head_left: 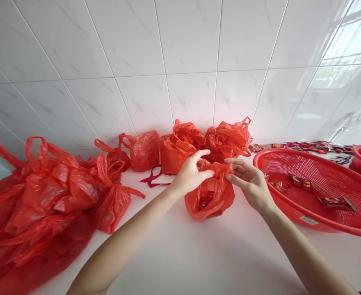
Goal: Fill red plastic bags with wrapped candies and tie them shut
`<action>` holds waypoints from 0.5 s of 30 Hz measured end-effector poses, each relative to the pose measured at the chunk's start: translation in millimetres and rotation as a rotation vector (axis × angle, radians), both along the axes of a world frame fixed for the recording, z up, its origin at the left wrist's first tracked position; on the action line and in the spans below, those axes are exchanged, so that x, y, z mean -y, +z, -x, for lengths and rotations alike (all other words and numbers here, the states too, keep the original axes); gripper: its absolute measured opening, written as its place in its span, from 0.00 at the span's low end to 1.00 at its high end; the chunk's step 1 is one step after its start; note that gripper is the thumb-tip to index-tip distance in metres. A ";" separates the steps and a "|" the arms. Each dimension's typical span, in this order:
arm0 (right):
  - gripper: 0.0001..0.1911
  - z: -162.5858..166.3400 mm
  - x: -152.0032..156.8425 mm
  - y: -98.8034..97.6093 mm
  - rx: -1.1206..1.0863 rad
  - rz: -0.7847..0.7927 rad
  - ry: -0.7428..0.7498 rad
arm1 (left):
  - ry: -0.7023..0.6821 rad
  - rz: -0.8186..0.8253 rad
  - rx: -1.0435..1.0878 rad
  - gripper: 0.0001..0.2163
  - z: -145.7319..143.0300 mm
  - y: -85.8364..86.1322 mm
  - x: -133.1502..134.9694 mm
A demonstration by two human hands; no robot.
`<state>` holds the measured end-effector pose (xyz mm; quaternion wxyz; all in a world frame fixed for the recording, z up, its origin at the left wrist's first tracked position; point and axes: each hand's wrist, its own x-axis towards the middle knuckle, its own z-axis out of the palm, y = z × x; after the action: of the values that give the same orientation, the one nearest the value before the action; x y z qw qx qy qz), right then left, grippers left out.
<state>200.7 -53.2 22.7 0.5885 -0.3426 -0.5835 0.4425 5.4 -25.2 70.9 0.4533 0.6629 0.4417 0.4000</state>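
A red plastic bag (209, 200) stands on the white table in front of me, with small dark red packets (205, 200) dimly visible inside. My left hand (194, 172) is at the left of its gathered top, thumb and fingers curved around the plastic. On the other side, my right hand (251, 180) pinches the bag's top edge between thumb and fingers. Just behind stand two fuller red bags, one at the left (180, 147) and one at the right (228, 139), with crumpled tops.
At the left lies a large heap of tied red bags (54, 192). A smaller knotted bag (144, 150) and a dark red ribbon (156, 179) are near the tiled wall (189, 98). A red mesh basket (294, 162) holding several packets stands right, before a row of packets (309, 146).
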 end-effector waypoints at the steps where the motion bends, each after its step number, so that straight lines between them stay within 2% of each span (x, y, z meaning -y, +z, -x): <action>1: 0.21 -4.2 1.0 1.6 0.057 0.006 0.048 | 0.016 0.033 0.084 0.28 0.4 5.8 -3.2; 5: 0.30 -22.4 2.8 9.7 0.381 -0.034 0.194 | 0.014 0.174 0.390 0.21 4.2 37.2 -8.0; 7: 0.36 -24.9 1.1 12.5 0.429 -0.103 0.151 | -0.060 0.243 0.463 0.18 3.9 49.3 -5.6; 10: 0.44 -16.5 -4.3 13.7 0.412 -0.139 0.114 | -0.173 0.269 0.513 0.15 0.0 56.9 -0.4; 11: 0.43 -12.0 -6.6 13.3 0.414 -0.118 0.145 | -0.204 0.257 0.518 0.15 -0.9 57.6 0.9; 13: 0.34 -4.1 -11.7 11.3 0.370 -0.038 0.234 | -0.246 0.203 0.503 0.14 0.5 58.0 1.6; 15: 0.24 0.2 -17.1 7.8 0.171 0.029 0.237 | -0.239 0.113 0.441 0.15 7.5 58.3 -0.2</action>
<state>200.5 -36.1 30.6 0.4755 -0.3161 -0.6613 0.4865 -2.1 -25.0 129.3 0.6189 0.5807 0.2724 0.4533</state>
